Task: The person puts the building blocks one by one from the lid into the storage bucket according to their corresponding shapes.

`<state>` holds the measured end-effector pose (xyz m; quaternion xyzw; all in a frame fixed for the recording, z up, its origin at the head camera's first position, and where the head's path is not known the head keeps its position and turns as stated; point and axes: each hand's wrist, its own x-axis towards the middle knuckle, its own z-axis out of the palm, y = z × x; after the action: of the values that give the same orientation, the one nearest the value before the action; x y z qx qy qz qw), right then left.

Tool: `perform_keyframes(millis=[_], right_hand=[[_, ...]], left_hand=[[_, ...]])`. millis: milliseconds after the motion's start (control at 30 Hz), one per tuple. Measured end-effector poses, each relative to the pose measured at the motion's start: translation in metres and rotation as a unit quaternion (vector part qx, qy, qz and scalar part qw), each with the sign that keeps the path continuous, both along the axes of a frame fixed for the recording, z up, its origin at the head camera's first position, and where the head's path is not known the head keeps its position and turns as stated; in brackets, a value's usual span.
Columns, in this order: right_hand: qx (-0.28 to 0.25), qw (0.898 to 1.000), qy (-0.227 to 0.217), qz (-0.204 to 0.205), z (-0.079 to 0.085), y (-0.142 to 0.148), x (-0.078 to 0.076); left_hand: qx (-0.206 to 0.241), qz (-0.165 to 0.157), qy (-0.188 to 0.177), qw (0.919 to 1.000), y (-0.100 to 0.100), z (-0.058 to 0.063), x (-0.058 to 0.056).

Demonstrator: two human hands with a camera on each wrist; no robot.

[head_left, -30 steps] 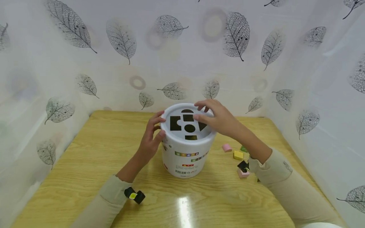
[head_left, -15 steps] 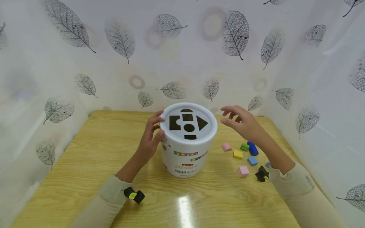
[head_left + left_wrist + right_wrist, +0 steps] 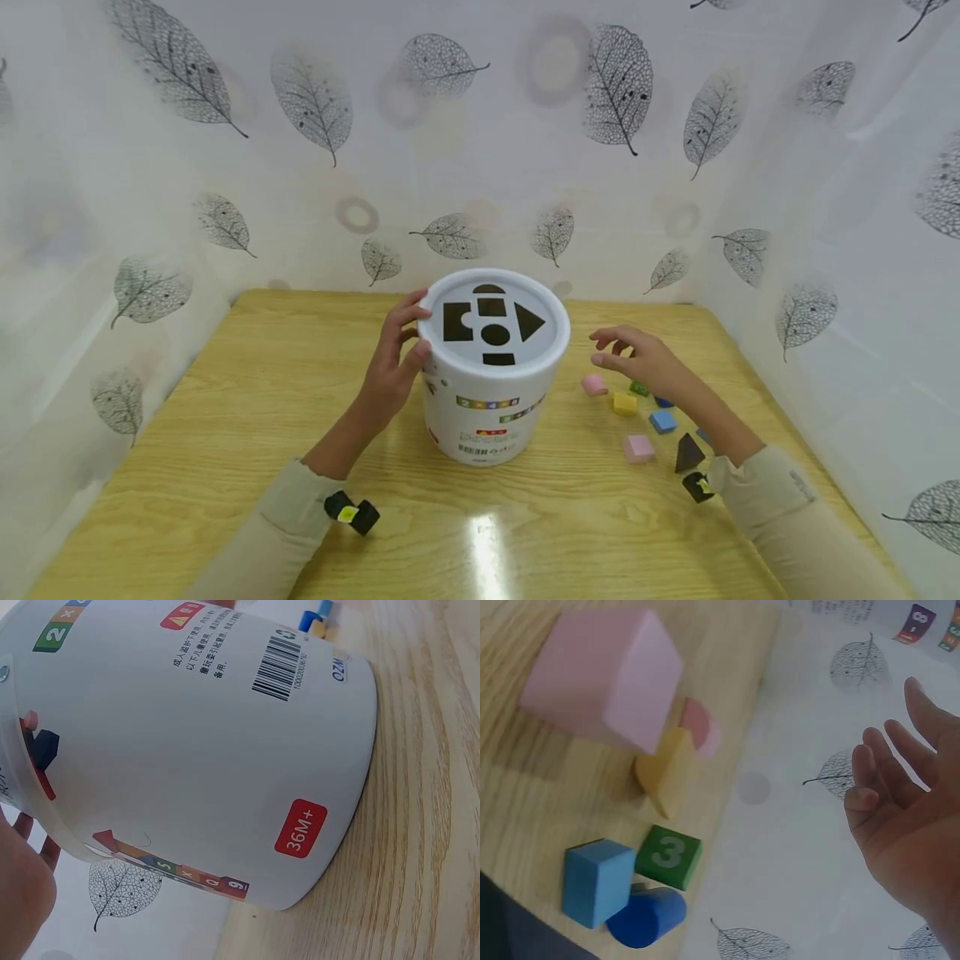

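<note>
A white round bucket [image 3: 480, 417] stands upright on the table, its lid [image 3: 517, 354] cut with dark shaped holes. My left hand [image 3: 392, 358] holds the bucket's left side at the rim, fingers and thumb spread around the edge. Near the blocks at the right hovers my right hand [image 3: 641, 358], fingers loosely bent around nothing. Below and about it lie a pink rounded block [image 3: 594, 384], a yellow block [image 3: 625, 404], a green block [image 3: 669, 856] marked 3, a dark blue cylinder [image 3: 646, 916], a light blue block [image 3: 663, 421], a pink cube [image 3: 639, 448] and a dark triangular block [image 3: 688, 454].
The wooden table [image 3: 300, 350] is ringed by pale curtains [image 3: 480, 167] printed with leaves. Another blue block [image 3: 702, 435] is partly hidden by the right forearm. A black wrist camera [image 3: 352, 512] sits on the left sleeve, another [image 3: 698, 487] on the right.
My right hand has left the bucket's lid and moved right, then down toward the blocks, uncovering the triangular hole. My left hand and the bucket stay in place.
</note>
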<state>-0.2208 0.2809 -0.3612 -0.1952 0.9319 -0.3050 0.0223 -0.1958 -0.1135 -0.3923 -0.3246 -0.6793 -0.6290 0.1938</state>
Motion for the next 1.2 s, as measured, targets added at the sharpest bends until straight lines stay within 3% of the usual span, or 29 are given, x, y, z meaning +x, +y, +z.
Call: perform_keyframes(millis=[233, 600, 1200], right_hand=[[0.008, 0.999, -0.04, -0.006, -0.027, 0.013, -0.01], [0.02, 0.999, -0.045, -0.006, -0.048, 0.021, -0.019], [0.061, 0.995, -0.073, 0.003, -0.06, 0.02, -0.027]], left_hand=[[0.002, 0.001, 0.001, 1.0, 0.0, 0.001, -0.001], [0.003, 0.002, 0.0, 1.0, 0.0, 0.001, 0.001], [0.001, 0.0, 0.0, 1.0, 0.001, 0.001, 0.001]])
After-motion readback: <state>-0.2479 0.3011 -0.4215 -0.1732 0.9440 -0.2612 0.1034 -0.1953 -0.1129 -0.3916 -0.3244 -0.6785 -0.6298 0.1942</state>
